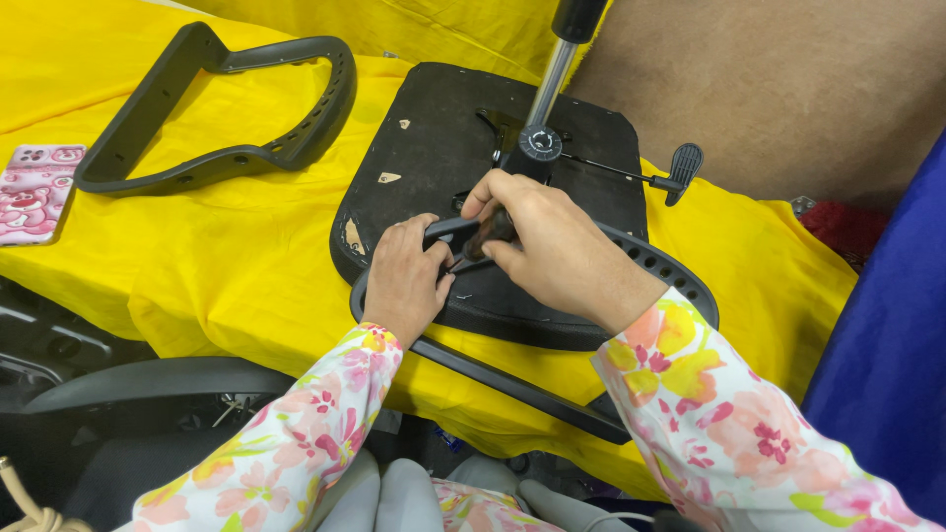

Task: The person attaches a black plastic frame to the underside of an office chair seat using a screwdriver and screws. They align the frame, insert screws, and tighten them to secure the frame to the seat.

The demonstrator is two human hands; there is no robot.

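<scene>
1. seat [424, 148]: black chair seat lying upside down on the yellow cloth [227, 246], serving as landmark; a metal post [552, 84] is rising from its middle and a lever [680, 169] is sticking out past its right edge.
2. armrest [650, 266]: black perforated frame lying against the near edge of the seat, its bracket end running under both hands.
3. left hand [404, 281]: fingers clenching the bracket at the near edge of the seat.
4. right hand [552, 241]: fingers wrapping a dark tool handle [493, 232], its tip pointing toward the left fingers; the tip itself is hidden.
5. risk, as a judgement: the tool slipping off its fastener and jabbing the left fingers just beside it, or the bracket shifting out of line.
6. second armrest [227, 108] and phone [39, 192]: lying well left of the seat.
</scene>
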